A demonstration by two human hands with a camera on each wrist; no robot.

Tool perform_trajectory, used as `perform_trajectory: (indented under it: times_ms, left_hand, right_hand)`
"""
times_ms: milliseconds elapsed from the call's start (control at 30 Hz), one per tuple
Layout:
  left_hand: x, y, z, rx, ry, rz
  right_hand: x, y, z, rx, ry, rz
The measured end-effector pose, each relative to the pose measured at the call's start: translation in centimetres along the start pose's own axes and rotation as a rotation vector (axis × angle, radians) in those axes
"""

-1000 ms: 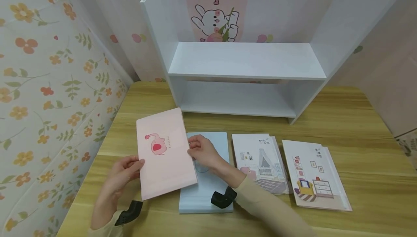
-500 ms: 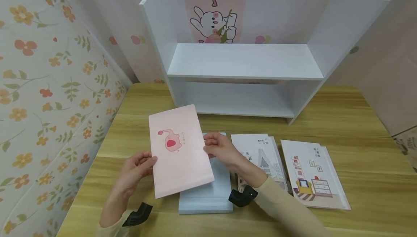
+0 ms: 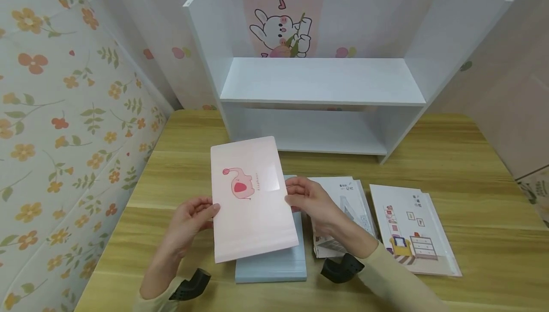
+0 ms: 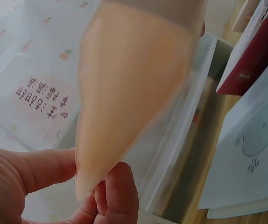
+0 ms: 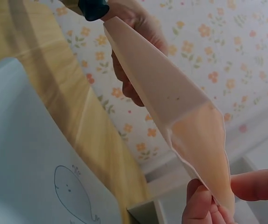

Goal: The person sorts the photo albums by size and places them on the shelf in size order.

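Observation:
A pink notebook with a red elephant on its cover is held tilted over a pale blue notebook lying on the table. My left hand pinches its left edge, thumb on the cover and fingers behind. At the opposite edge, my right hand pinches it the same way. In the left wrist view the pink notebook is seen nearly edge-on, between thumb and fingers. The right wrist view has the raised pink notebook beside the blue notebook, whose cover bears a whale drawing.
Right of the blue notebook lie white books with a building drawing, partly behind my right forearm. Farther right are white books with a furniture drawing. A white two-level shelf stands at the back of the wooden table. Floral cloth hangs at left.
Both hands have moved to the right with the pink notebook, which now overlaps more of the blue one. The right hand now overlaps the building-drawing books. The books on the table stay put.

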State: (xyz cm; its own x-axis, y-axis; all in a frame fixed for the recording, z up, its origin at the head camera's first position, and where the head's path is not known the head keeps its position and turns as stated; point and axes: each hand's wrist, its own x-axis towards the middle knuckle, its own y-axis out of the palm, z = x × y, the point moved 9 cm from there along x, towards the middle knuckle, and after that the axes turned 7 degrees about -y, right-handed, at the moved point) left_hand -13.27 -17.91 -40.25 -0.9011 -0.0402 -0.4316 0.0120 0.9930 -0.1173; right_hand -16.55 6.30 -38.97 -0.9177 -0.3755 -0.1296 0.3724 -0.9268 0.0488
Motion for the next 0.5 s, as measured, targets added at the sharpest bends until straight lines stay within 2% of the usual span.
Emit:
perform_trajectory:
  times_ms: [300, 500]
  left_hand:
    - [0.0, 1.1, -1.1, 0.015, 0.006, 0.031]
    - [0.0, 2.3, -2.0, 0.027, 0.030, 0.085]
  right_hand:
    - [-1.1, -1.1, 0.7, -0.005, -0.025, 0.007]
    - [-1.9, -2.2, 0.8, 0.011, -0.016, -0.022]
